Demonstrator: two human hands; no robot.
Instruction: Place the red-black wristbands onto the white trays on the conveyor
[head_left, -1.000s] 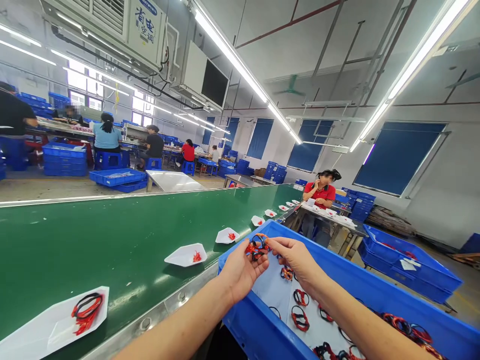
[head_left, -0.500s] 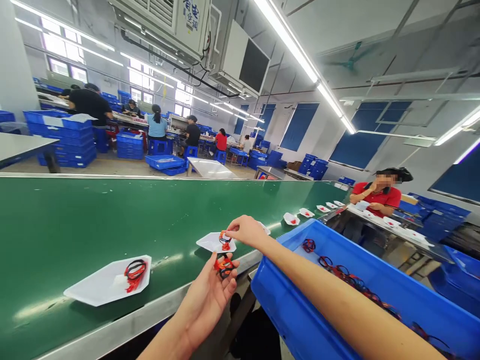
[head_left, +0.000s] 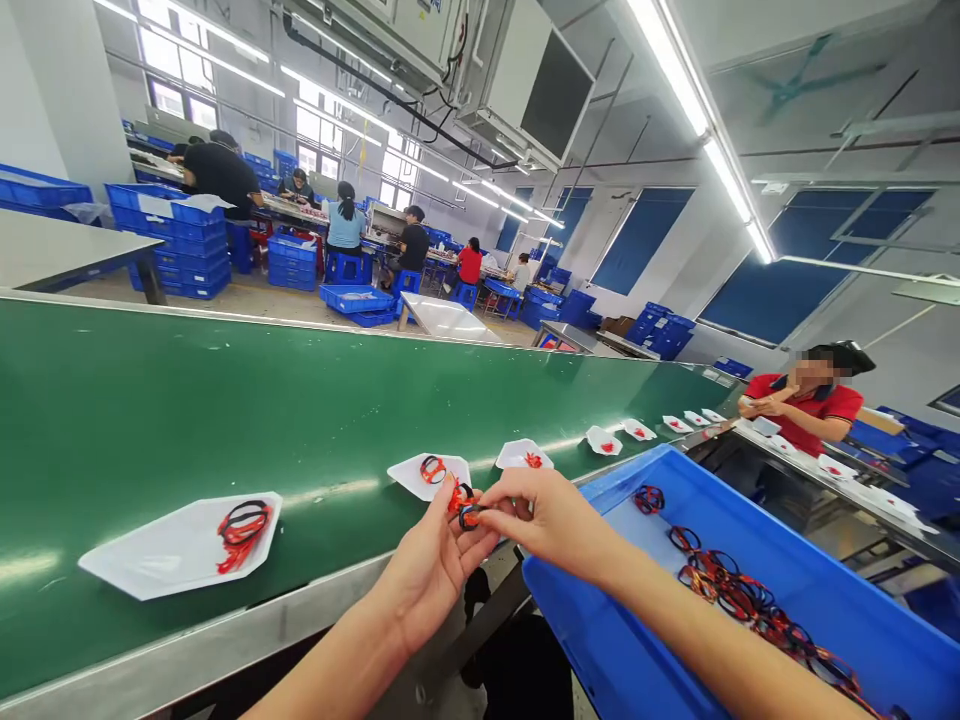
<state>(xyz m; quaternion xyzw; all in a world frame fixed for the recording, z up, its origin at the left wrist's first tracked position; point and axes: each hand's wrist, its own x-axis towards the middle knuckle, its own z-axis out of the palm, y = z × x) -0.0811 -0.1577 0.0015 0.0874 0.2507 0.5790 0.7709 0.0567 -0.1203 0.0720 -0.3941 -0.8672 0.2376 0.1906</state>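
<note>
My left hand [head_left: 427,565] and my right hand [head_left: 547,520] meet in front of the belt's near edge. Both pinch a tangle of red and black wire loops [head_left: 465,503]. Just beyond them, a white plastic tray [head_left: 420,475] holds a small red-and-black loop [head_left: 433,469]. Another white tray [head_left: 523,456] holds a red scrap. A larger white tray [head_left: 180,545] to the left carries a red-and-black wire bundle [head_left: 242,533]. Under my right forearm stands a blue plastic crate [head_left: 600,580], lined with white and holding several wire loops [head_left: 720,585].
A green conveyor belt [head_left: 225,400] with a metal rail [head_left: 225,620] runs across the view, carrying a row of white trays. A co-worker in a red shirt [head_left: 806,405] sits at a table on the right. Blue crates and other workers fill the far hall.
My right hand has come back from the white tray, leaving a loop on it, and rejoined my left hand at the tangle. The view has turned left, shifting the crate right.
</note>
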